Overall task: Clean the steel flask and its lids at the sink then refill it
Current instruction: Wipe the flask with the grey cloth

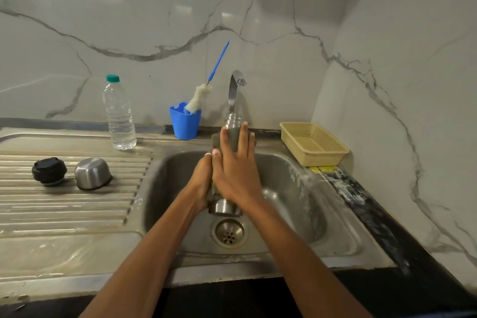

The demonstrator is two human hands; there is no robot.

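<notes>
1. Flask [225, 207] is in the air over the sink basin [170, 188], right about the middle. Its long axis runs away from me and tilts up: the open mouth points to the back of the basin, just under the tap [233, 90], and the base points at me, just above the drain [229, 233].
2. Both my hands are together on it, touching each other. They cover most of the body, so only the neck and the base stick out at the ends.
3. My left hand [200, 183] is on the flask's left side, fingers wrapped round the lower half.
4. My right hand [236, 175] lies on top with the fingers laid out straight along the flask towards the mouth, pressing a grey scrub pad [216, 140] onto the steel.
5. Left of the basin, on the ribbed drainboard, sit the black lid [49, 171] and the steel cup lid [93, 173], which is mouth down. They're close together but not touching.
6. Behind the basin's left corner: a clear water bottle [118, 113] with a green cap, upright, and a blue cup [185, 121] with a bottle brush [198, 98] leaning in it.
7. Behind the basin's right corner there's a yellow basket [313, 143], at the back end of the dark worktop [374, 214].
</notes>
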